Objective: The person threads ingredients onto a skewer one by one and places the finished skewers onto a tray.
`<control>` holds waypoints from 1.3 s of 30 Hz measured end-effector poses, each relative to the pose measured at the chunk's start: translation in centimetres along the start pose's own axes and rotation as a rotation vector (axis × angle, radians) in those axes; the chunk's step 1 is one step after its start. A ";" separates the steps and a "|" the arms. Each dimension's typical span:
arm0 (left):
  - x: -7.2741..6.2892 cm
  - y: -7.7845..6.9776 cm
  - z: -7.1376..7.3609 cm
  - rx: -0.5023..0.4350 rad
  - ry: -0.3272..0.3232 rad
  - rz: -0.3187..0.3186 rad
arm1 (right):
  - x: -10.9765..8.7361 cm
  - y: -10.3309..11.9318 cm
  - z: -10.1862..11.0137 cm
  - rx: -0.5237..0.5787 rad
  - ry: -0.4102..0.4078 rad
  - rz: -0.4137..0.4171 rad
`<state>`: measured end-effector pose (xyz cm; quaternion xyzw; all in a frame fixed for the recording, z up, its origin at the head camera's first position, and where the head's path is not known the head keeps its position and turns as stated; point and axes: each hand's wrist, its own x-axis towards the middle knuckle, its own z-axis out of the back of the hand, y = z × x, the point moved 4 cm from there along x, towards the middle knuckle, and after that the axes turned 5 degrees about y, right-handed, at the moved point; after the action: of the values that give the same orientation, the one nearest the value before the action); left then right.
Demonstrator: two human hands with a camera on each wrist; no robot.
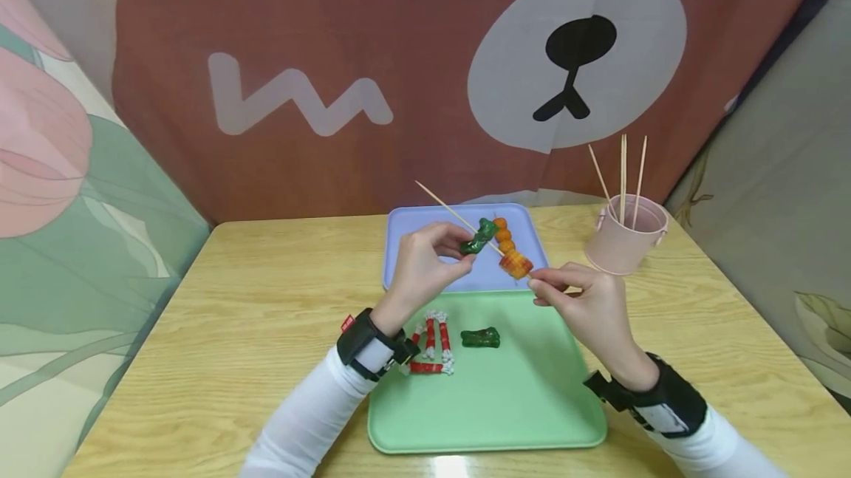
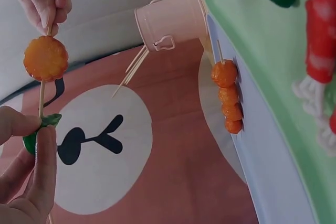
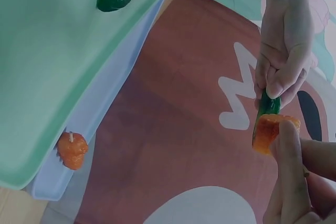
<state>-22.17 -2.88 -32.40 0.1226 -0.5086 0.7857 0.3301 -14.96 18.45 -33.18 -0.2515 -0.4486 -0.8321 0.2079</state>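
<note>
Two hands, one skewer, two toy food pieces

We list first the left hand (image 1: 428, 253): thumb and fingers pinched together on a glossy green piece (image 1: 479, 237), which sits at the fingertips, raised above the trays. A wooden skewer (image 1: 439, 201) slants past this piece, its pointed end extending beyond it; whether it pierces the green piece, we cannot tell.

Item two, the right hand (image 1: 585, 297): thumb and fingers clamped on the skewer's lower end. Just beside those fingertips, on the same skewer, we record a ridged orange piece (image 1: 515, 265) — it lies between the two hands, nearer the right. Each wrist wears a black band, with white sleeves below.

Surface: a pale wood-grain table (image 1: 266, 315). On it, a green tray (image 1: 518, 408) bears a second green piece (image 1: 480, 337) and, to its left, several red-and-white sticks (image 1: 445, 336), partly hidden by the left wrist. At its far edge we find a blue tray (image 1: 405, 230) with a skewer of orange balls (image 1: 504, 236). Near the right back corner stands a pink bucket (image 1: 621, 247) holding upright thin sticks (image 1: 623, 175).

Room: a brown cloth (image 1: 299, 168) with a bear's muzzle behind; a flowered cloth (image 1: 153, 197) on our left — a greyish one (image 1: 764, 168) on our right.
</note>
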 end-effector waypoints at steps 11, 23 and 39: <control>0.0 -0.3 0.2 0.005 0.013 -0.006 | 0.1 -0.3 -0.2 -0.046 -0.004 -0.026; 0.6 0.2 1.3 0.133 0.148 0.008 | 0.4 -1.5 1.1 -0.138 -0.057 -0.029; 0.4 2.8 -4.5 0.481 0.663 0.026 | 0.0 -5.4 4.3 -0.213 -0.135 -0.165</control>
<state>-23.62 0.50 -36.28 -0.0700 -0.1779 0.8834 0.4279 -17.04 24.90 -34.59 -0.2899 -0.3897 -0.8704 0.0800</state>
